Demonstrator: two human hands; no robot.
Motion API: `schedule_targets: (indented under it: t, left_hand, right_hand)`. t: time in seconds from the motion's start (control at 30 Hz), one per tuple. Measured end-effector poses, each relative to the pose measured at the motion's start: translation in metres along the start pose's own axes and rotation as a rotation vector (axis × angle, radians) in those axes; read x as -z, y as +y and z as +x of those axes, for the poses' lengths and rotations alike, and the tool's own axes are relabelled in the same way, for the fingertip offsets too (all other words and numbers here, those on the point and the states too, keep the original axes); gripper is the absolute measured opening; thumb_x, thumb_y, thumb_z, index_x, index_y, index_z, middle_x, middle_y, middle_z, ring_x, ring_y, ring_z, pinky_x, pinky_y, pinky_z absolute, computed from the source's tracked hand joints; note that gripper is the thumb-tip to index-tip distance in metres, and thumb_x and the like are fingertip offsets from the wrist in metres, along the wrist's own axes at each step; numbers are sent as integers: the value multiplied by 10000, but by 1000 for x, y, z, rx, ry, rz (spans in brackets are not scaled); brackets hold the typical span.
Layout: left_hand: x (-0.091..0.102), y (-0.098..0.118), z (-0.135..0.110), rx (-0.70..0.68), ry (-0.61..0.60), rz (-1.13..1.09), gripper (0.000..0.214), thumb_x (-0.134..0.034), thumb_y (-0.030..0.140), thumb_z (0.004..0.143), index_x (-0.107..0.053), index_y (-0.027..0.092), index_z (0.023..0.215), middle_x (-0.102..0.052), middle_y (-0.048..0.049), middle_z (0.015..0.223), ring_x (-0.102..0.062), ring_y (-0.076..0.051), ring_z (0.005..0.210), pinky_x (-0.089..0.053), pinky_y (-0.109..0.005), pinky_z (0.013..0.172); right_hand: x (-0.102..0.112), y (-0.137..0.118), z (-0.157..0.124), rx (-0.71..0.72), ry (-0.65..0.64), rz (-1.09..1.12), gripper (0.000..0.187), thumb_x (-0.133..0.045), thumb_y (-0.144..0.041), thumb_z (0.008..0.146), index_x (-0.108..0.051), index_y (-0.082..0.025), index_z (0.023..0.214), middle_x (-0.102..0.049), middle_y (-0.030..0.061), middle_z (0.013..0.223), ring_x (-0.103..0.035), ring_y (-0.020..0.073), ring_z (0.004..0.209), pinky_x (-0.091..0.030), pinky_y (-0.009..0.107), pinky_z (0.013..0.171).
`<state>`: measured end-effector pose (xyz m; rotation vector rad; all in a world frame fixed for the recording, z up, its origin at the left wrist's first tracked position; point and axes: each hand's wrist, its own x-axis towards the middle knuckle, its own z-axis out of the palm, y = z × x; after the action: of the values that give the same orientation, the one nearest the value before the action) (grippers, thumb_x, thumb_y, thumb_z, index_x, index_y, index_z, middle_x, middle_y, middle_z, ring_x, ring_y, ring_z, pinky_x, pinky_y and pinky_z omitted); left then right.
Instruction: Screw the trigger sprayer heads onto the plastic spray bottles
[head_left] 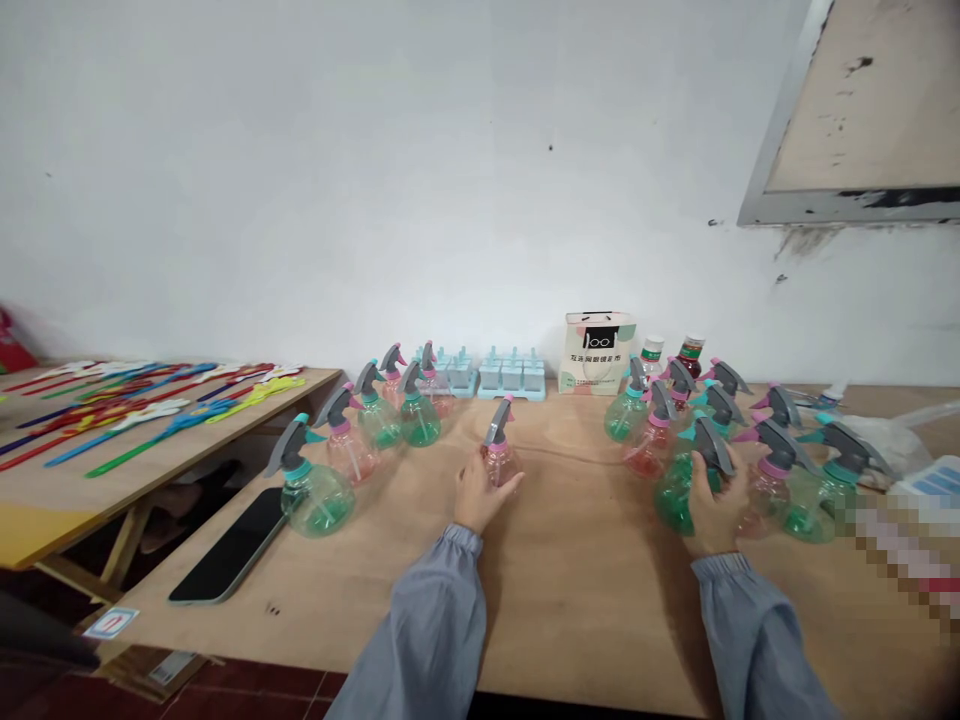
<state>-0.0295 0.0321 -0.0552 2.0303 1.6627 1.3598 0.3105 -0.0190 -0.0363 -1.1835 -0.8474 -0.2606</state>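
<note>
Toward the middle of the table stands a clear pink spray bottle with a grey and pink trigger head. My left hand is wrapped round its near left side, thumb stretched to the right. On the right, my right hand grips a green spray bottle near its grey trigger head, partly covering it. Close behind and beside that hand are several more spray bottles, among them a pink one and a green one. A second group stands on the left, with a green spray bottle at its front.
A black phone lies at the table's left edge. Along the wall stand light-blue ice-pop moulds, a paper bag and two capped bottles, one a dark red bottle. Colourful plastic sticks cover the table on the left.
</note>
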Motion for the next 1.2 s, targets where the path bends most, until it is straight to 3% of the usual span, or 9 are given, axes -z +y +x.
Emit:
schedule_targets:
  t: [0.13, 0.33, 0.43, 0.53, 0.67, 0.77, 0.87, 1.03, 1.2]
  left_hand:
    - [1, 0, 0, -9, -7, -20, 683, -725, 486, 735, -426, 189, 1273, -616, -155, 1290, -587, -311, 1231, -443, -474, 1026]
    - [-6, -2, -2, 0, 33, -26, 697, -725, 470, 719, -436, 198, 1291, -618, -144, 1272, -588, -308, 1221, -449, -468, 1018]
    - [-12, 0, -6, -4, -2, -45, 663, -639, 424, 783, -408, 172, 1351, -603, -162, 1294, -560, -307, 1255, -425, -477, 1040]
    - [-15, 6, -12, -35, -61, -36, 633, -536, 347, 835, -368, 161, 1416, -539, -178, 1388, -490, -294, 1332, -365, -483, 1089]
    - [-13, 16, -18, -149, -175, -12, 649, -527, 364, 842, -364, 189, 1446, -503, -167, 1442, -483, -288, 1328, -346, -476, 1091]
    - [-13, 17, -20, -249, -209, -6, 623, -559, 384, 831, -416, 214, 1414, -576, -148, 1359, -538, -291, 1255, -361, -477, 1072]
    - [-9, 3, -7, -228, 6, -53, 511, -521, 376, 871, -454, 220, 1352, -591, -136, 1312, -544, -271, 1241, -385, -456, 1064]
    - [23, -42, 52, 146, 541, 1, 474, -494, 301, 878, -399, 135, 1311, -509, -181, 1328, -471, -286, 1302, -359, -442, 1106]
    - [60, -67, 105, 222, 478, 108, 712, -582, 281, 849, -233, 51, 1426, -414, -278, 1426, -378, -387, 1366, -321, -531, 1097]
  right_hand:
    - [-6, 3, 2, 66, 15, 22, 618, -676, -522, 797, -515, -169, 1278, -595, 152, 1219, -606, 298, 1113, -467, 532, 985]
    - [-2, -3, -16, 415, 281, 110, 549, -629, -640, 734, -502, -252, 1101, -524, 119, 1072, -589, 342, 1048, -476, 578, 936]
    - [-14, -29, -43, 397, -148, 172, 407, -660, -536, 751, -555, -245, 1014, -573, 94, 982, -619, 314, 947, -498, 567, 891]
    - [-47, -65, -71, 271, -582, 207, 427, -675, -377, 804, -554, -257, 1195, -615, 117, 1158, -584, 308, 1118, -433, 548, 1019]
    - [-101, -94, -88, -30, -704, 377, 738, -790, -400, 702, -463, -238, 1344, -521, 132, 1378, -462, 309, 1315, -305, 528, 1155]
    - [-127, -97, -89, -170, -783, 520, 813, -828, -411, 645, -457, -251, 1351, -495, 117, 1420, -430, 282, 1350, -337, 483, 1148]
    - [-132, -93, -87, -302, -847, 635, 737, -815, -403, 651, -498, -302, 1309, -537, 86, 1377, -497, 249, 1272, -473, 418, 1036]
    - [-124, -90, -91, -388, -837, 680, 673, -822, -358, 644, -542, -287, 1252, -566, 78, 1328, -607, 205, 1053, -572, 337, 861]
    - [-119, -94, -93, -362, -879, 625, 704, -818, -341, 669, -516, -294, 1303, -515, 68, 1396, -613, 133, 840, -561, 301, 830]
